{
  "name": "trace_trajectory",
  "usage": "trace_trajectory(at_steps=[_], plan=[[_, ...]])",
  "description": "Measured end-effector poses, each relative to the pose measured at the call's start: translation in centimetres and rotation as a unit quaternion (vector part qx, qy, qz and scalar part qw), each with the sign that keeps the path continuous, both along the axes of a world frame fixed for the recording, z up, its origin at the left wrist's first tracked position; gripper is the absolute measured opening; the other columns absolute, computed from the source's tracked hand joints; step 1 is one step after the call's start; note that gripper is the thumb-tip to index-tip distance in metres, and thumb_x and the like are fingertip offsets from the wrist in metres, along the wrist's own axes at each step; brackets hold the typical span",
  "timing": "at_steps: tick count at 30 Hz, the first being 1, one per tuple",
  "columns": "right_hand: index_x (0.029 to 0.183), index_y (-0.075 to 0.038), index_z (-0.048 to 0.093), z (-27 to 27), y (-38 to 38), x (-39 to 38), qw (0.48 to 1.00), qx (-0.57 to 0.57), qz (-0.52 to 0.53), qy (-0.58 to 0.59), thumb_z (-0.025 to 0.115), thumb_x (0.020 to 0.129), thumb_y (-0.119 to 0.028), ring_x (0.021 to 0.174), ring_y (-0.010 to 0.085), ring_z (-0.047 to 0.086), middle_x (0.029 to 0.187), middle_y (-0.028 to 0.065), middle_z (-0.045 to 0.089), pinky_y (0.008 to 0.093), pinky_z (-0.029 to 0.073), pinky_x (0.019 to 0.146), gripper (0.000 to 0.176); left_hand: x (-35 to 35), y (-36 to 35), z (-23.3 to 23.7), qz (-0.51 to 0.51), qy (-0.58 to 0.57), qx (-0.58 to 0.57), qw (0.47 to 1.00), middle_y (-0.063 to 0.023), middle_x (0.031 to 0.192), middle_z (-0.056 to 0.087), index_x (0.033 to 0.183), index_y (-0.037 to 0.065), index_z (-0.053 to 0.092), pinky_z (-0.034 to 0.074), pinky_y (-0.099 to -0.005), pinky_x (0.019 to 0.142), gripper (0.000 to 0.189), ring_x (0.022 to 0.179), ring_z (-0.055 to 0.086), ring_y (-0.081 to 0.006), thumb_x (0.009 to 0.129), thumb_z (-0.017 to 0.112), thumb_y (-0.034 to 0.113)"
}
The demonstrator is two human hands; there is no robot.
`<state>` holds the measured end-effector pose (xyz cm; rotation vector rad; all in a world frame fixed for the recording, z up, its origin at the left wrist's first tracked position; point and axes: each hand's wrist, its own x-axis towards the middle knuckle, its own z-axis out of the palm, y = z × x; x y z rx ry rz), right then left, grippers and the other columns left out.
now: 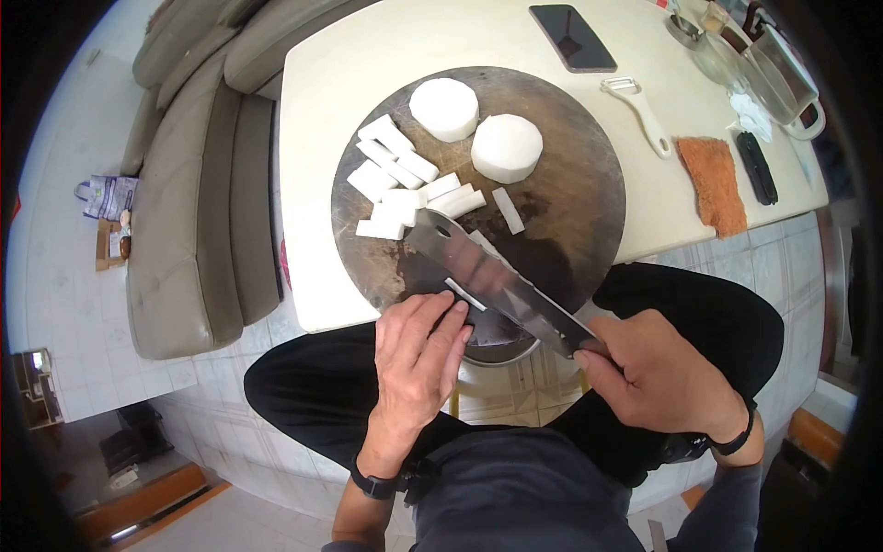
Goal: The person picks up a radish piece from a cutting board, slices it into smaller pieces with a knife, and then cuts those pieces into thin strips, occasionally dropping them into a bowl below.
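Observation:
My right hand (667, 373) is wrapped round the handle of a cleaver (501, 285), whose broad blade slants across the round chopping board (575, 138) toward the upper left. By the board's near edge, the closed fingertips of my left hand (414, 359) press on a thin strip of white radish (466, 294), close beside the blade. Another bit of radish shows partly behind the blade. Cut radish sticks (372, 179) lie heaped on the board's left half, and one lone stick (508, 211) rests apart. Two thick radish rounds (444, 109) stand at the far side.
The board sits at the edge of a cream table (317, 110). To the right lie a peeler (644, 115), a phone (572, 39), an orange cloth (710, 184), a black object (756, 167) and a clear jug (782, 83). A sofa (184, 212) stands left.

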<state>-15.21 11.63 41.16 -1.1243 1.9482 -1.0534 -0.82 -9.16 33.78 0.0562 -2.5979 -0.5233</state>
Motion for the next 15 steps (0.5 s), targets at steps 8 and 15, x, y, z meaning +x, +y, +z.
trace_trajectory(at_steps=[8,15], plan=[[0.087,0.005,0.056,1.3,-0.3,1.5,0.992,0.12,-0.006,-0.036,0.055,0.089,-0.009,0.056,0.0412,0.058,0.06,0.0237,0.056,0.0445,0.045,0.053,0.015,-0.4,-1.1,-0.2,-0.061,-0.012,0.0,0.998,-0.0112,0.107,0.064,0.1,-0.002,0.069,0.046,-0.0432,0.085,0.032,0.102,0.057,-0.0292,0.069,0.075,0.002],[0.085,0.005,0.052,1.6,-0.7,2.4,0.987,0.159,0.016,-0.018,0.055,0.089,-0.01,0.05,0.0394,0.056,0.052,0.0196,0.052,0.0456,0.044,0.051,0.016,-0.5,-1.3,-0.5,-0.065,-0.006,0.008,0.998,-0.0111,0.106,0.064,0.098,-0.002,0.068,0.046,-0.043,0.084,0.031,0.101,0.057,-0.0294,0.068,0.075,0.002]])
